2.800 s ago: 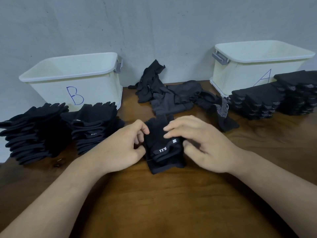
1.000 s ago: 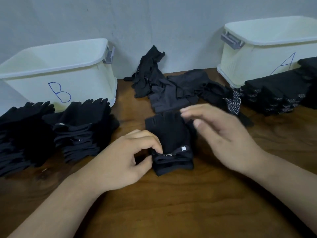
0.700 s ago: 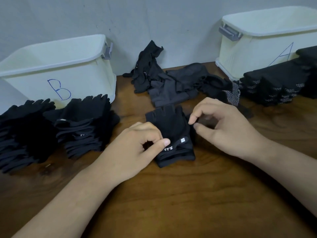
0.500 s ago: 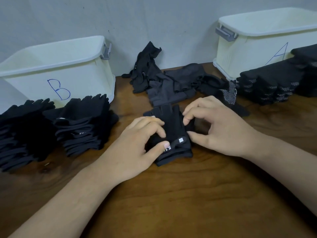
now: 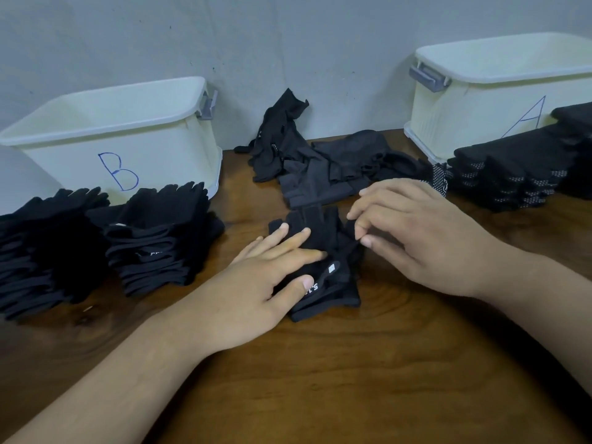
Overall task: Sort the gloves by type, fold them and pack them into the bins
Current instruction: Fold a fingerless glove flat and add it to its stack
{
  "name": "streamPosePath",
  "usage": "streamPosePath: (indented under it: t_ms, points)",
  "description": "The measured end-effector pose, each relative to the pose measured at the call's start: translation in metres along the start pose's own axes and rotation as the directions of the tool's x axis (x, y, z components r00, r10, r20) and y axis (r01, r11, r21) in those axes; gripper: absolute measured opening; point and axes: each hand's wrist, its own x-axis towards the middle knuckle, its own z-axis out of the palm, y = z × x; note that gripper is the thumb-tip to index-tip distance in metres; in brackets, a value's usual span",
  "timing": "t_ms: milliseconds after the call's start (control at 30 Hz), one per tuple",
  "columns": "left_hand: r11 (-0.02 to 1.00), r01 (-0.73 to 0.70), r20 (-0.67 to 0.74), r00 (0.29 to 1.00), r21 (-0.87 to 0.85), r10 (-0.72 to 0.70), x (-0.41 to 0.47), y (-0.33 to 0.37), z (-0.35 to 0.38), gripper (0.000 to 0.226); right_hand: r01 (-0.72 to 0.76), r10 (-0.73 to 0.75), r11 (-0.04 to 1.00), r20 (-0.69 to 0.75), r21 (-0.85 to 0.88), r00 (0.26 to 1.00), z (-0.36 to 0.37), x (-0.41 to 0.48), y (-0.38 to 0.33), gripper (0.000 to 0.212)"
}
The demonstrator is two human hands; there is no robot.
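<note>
A black fingerless glove [image 5: 333, 277] with white lettering on its cuff lies on the wooden table [image 5: 352, 379] in front of me. My left hand [image 5: 256, 283] presses flat on it, fingers straight, thumb by the lettering. My right hand [image 5: 413, 232] pinches the glove's right edge between thumb and forefinger. Behind it lies a loose heap of unsorted black gloves [image 5: 323, 161]. Bin B [image 5: 105, 136] stands at the back left and bin A [image 5: 499, 91] at the back right.
Two stacks of folded black gloves [image 5: 157, 238] sit in front of bin B. Stacks of folded dotted-palm gloves [image 5: 512, 174] sit before bin A. A grey wall runs behind the table.
My left hand has gone from pinching the cuff to lying flat on the glove with fingers stretched out. My right hand has closed onto the glove's right edge.
</note>
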Motion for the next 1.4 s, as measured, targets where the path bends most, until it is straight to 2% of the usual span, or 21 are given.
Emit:
streamPosePath:
  t_ms: [133, 233, 300, 333, 400, 467, 533, 567, 633, 667, 733, 800, 867, 967, 1133, 1333, 1400]
  points:
    - [1.000, -0.015, -0.014, 1.000, 0.005, 0.015, -0.001, -0.002, 0.001, 0.046, 0.011, -0.007, 0.999, 0.090, -0.041, 0.996, 0.001, -0.002, -0.002, 0.009]
    - [1.000, -0.019, -0.035, 0.999, 0.016, 0.020, -0.001, 0.000, 0.003, 0.046, -0.020, 0.021, 1.000, -0.028, 0.011, 0.999, 0.000, 0.000, -0.007, 0.017]
    - [0.999, -0.032, -0.050, 0.998, 0.038, 0.034, -0.001, 0.000, 0.005, 0.046, -0.005, 0.021, 0.995, -0.153, 0.101, 0.988, -0.003, 0.003, -0.019, 0.016]
    - [0.998, -0.040, -0.056, 0.998, 0.049, 0.043, -0.001, -0.001, 0.005, 0.046, 0.015, 0.013, 0.986, -0.168, 0.163, 0.986, -0.002, 0.004, -0.026, 0.016]
    - [0.997, -0.056, -0.068, 0.996, 0.056, 0.059, 0.000, -0.002, 0.007, 0.047, 0.073, -0.053, 0.967, -0.089, 0.242, 0.995, 0.002, 0.003, -0.040, 0.018]
    - [0.997, -0.072, -0.098, 0.992, 0.026, 0.075, 0.000, -0.003, 0.007, 0.045, 0.120, -0.128, 0.967, 0.018, 0.224, 0.992, 0.010, 0.002, -0.044, 0.017]
    - [0.996, -0.075, -0.190, 0.980, -0.043, 0.065, -0.001, -0.004, 0.005, 0.040, 0.099, -0.118, 0.971, 0.076, 0.217, 0.990, 0.013, 0.002, -0.040, 0.015]
    - [0.995, -0.067, -0.278, 0.960, -0.077, 0.043, -0.002, -0.004, 0.003, 0.035, 0.079, -0.102, 0.972, 0.098, 0.221, 0.990, 0.012, 0.002, -0.037, 0.019]
    - [0.990, -0.022, -0.465, 0.884, -0.141, -0.047, -0.003, -0.007, -0.003, 0.023, 0.018, -0.057, 0.970, 0.156, 0.241, 0.986, 0.012, 0.000, -0.034, 0.031]
    - [0.983, 0.010, -0.499, 0.860, -0.186, -0.103, -0.004, -0.009, -0.006, 0.021, -0.007, -0.037, 0.970, 0.175, 0.245, 0.984, 0.013, -0.001, -0.035, 0.036]
    - [0.964, 0.067, -0.440, 0.880, -0.257, -0.178, -0.006, -0.011, -0.009, 0.028, -0.032, -0.012, 0.973, 0.190, 0.229, 0.982, 0.014, -0.001, -0.036, 0.042]
    - [0.961, 0.115, -0.331, 0.923, -0.251, -0.197, -0.008, -0.012, -0.006, 0.037, -0.041, 0.001, 0.980, 0.199, 0.195, 0.980, 0.014, -0.001, -0.038, 0.041]
    - [0.963, 0.139, -0.286, 0.936, -0.232, -0.204, -0.008, -0.012, -0.003, 0.046, -0.036, 0.002, 0.984, 0.190, 0.176, 0.982, 0.014, 0.000, -0.039, 0.037]
    - [0.959, 0.138, -0.268, 0.942, -0.247, -0.204, -0.008, -0.011, -0.003, 0.055, -0.010, -0.017, 0.989, 0.172, 0.150, 0.985, 0.015, 0.001, -0.038, 0.035]
    - [0.983, 0.117, -0.260, 0.954, -0.145, -0.152, -0.008, -0.010, -0.001, 0.076, 0.016, -0.029, 0.992, 0.106, 0.123, 0.994, 0.013, 0.002, -0.042, 0.036]
    - [0.992, 0.085, -0.285, 0.952, -0.096, -0.109, -0.008, -0.008, -0.002, 0.074, 0.078, -0.079, 0.990, -0.001, 0.114, 0.997, 0.009, 0.001, -0.049, 0.031]
    - [0.993, 0.075, -0.279, 0.955, -0.092, -0.098, -0.008, -0.008, -0.002, 0.073, 0.092, -0.094, 0.989, 0.009, 0.112, 0.996, 0.010, 0.001, -0.048, 0.031]
